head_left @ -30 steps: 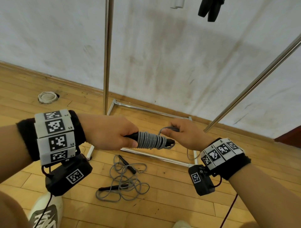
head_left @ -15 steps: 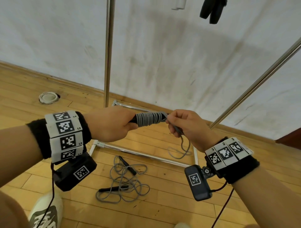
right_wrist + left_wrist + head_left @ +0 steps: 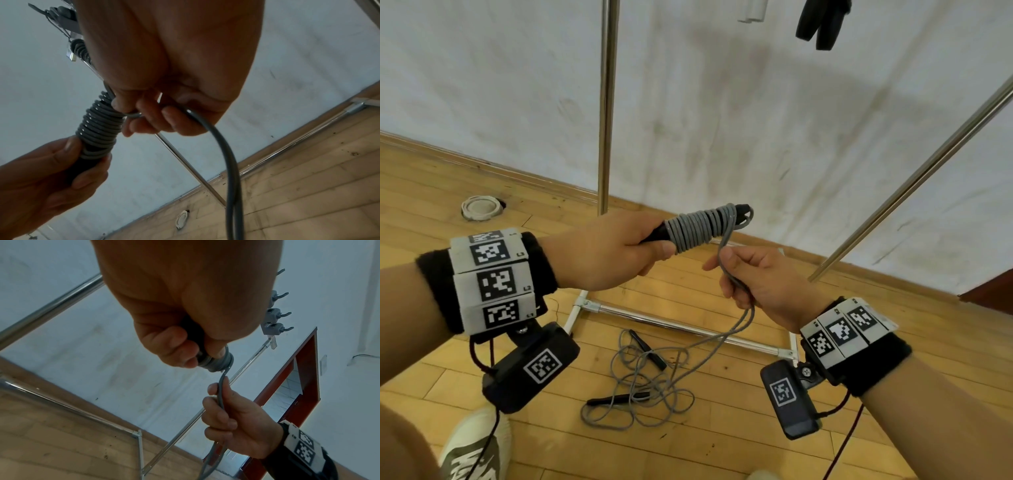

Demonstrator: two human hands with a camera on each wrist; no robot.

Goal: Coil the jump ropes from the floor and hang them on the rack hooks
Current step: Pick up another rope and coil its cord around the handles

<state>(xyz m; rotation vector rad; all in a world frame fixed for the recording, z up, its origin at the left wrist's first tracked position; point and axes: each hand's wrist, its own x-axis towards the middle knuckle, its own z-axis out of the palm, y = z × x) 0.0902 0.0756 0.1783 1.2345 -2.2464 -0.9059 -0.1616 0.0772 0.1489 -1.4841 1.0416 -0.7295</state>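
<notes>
Between both hands, grey rope [image 3: 700, 228] coils tightly round black handles [image 3: 741, 213].

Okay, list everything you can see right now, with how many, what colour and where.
held rope: one, grey cord wound round black handles, in both hands
floor rope: one, grey with black handles, loose on the floor below the hands
rack: one, silver metal tubes, by the wall
hooks: a few, grey, on the rack's top bar
hung ropes: black handles, top of the head view; count unclear
round fitting: one, whitish, in the floor, left
floor: wooden boards
wall: white, scuffed
shoe: one, white and grey, bottom left
left hand: grips the handles
right hand: holds the loose cord
</notes>
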